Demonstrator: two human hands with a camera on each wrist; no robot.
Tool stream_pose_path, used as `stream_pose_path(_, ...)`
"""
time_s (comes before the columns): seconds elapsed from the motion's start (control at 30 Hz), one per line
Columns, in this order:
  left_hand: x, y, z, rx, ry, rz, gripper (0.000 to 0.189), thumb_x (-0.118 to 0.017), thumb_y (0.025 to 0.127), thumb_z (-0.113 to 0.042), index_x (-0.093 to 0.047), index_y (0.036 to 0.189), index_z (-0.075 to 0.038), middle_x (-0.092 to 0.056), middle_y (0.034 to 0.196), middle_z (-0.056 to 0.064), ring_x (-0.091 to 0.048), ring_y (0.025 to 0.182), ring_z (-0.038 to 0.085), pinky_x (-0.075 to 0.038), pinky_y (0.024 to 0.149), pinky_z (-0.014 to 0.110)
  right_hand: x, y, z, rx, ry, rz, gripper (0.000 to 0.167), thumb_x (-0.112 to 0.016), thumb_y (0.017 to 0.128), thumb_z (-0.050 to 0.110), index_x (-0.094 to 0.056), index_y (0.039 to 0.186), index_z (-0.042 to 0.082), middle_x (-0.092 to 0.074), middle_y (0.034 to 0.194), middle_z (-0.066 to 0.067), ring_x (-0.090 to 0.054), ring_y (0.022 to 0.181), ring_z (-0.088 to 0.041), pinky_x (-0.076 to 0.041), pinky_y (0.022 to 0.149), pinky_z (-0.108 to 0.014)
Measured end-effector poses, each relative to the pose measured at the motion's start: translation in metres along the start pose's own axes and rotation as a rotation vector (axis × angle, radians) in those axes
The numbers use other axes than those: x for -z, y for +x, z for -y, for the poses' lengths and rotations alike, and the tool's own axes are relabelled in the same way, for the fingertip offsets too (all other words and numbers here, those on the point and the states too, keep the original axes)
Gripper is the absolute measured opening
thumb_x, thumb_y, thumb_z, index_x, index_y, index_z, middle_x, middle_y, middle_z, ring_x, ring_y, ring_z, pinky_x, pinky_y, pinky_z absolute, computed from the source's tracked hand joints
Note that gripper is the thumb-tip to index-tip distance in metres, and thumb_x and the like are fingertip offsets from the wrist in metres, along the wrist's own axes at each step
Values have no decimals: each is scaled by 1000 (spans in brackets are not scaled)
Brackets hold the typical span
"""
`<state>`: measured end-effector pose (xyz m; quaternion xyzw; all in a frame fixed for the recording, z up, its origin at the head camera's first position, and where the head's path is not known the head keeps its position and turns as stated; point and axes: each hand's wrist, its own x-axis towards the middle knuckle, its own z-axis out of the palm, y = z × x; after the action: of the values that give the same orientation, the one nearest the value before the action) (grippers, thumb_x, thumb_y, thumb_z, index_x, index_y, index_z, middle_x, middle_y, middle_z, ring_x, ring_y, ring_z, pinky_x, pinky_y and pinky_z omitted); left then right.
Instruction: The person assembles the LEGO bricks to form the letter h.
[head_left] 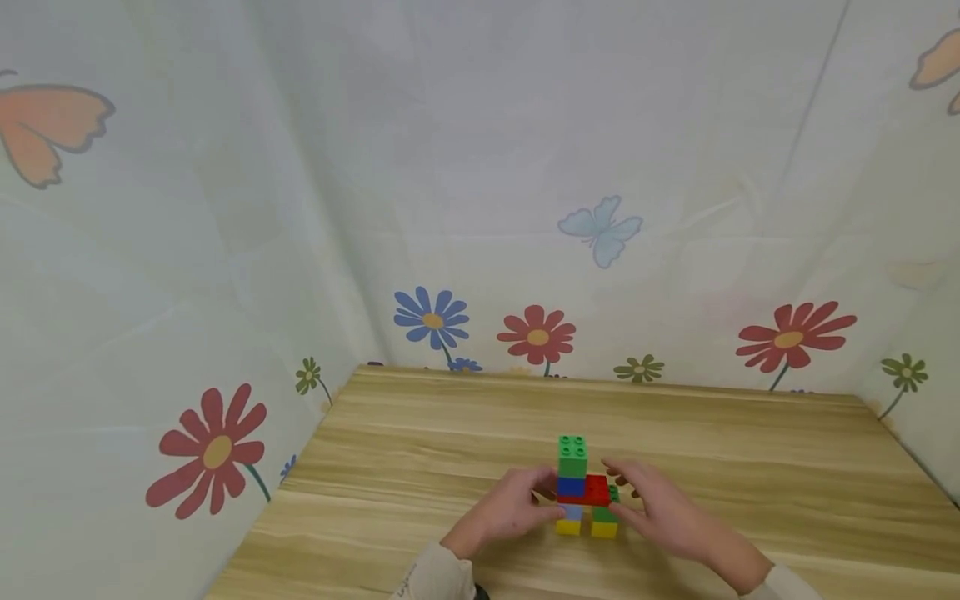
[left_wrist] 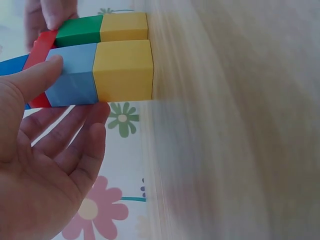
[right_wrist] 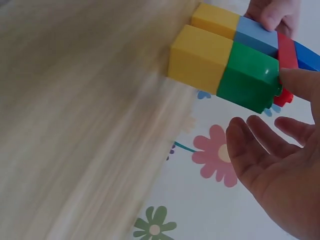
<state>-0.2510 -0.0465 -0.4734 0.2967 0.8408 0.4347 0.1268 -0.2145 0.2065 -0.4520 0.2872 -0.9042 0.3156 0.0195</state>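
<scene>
A small structure of toy building bricks stands upright on the table in front of me. On its left side a bright green brick (head_left: 572, 457) tops a blue brick (head_left: 571, 486), with a red brick (head_left: 597, 490) bridging two columns underneath. The left column is a light blue brick (left_wrist: 72, 75) over a yellow brick (left_wrist: 124, 70); the right one is a green brick (right_wrist: 249, 77) over another yellow brick (right_wrist: 200, 57). My left hand (head_left: 516, 504) holds the left column, thumb on the light blue brick. My right hand (head_left: 670, 512) touches the right side with its thumb, its other fingers apart from the bricks.
The wood-grain table (head_left: 420, 442) stretches out around the bricks. Behind it and at the sides hangs a pale curtain (head_left: 480, 208) printed with flowers and butterflies, meeting the table's back edge.
</scene>
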Motion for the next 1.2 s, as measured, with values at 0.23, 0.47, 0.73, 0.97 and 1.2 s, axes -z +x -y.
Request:
stream_pose_path(0.23,-3,2,-2,22,-15,11,28,-66,90,-30,-62,114,-18,-62,100,-14,-57,90,1,-47,78,23,-3,-4,-5,7,22,28,46,-63,92,19,-47,132,2,-56,117,0,-55,93,-11,-51,76,-32)
stream_pose_path(0.47,-5,7,-2,54,-17,-10,31,-62,93,-29,-59,120,-15,-62,105,-11,-57,91,2,-48,80,24,-2,0,-7,-7,30,35,54,-65,91,20,-44,135,-3,-58,118,-5,-57,92,-13,-51,76,-31)
stream_pose_path(0.73,-7,14,-6,159,-9,-38,37,-60,93,-35,-57,124,-15,-62,104,-10,-57,91,5,-49,81,27,-3,5,-12,-96,65,45,58,-64,91,20,-40,139,-3,-58,121,-9,-57,94,-17,-51,77,-32)
stream_pose_path(0.97,-9,19,-7,192,2,-81,40,-60,93,-32,-56,125,-9,-62,101,-5,-58,87,8,-50,79,29,-4,11,-15,-89,77,22,52,-61,93,15,-41,137,-5,-56,123,-16,-58,92,-20,-51,76,-33)
stream_pose_path(1.2,-12,24,-5,177,10,-99,44,-64,91,-29,-54,129,-7,-62,99,-4,-59,83,7,-51,75,26,-7,18,-22,-126,49,27,50,-60,94,15,-43,136,-4,-55,125,-18,-57,92,-19,-51,77,-34)
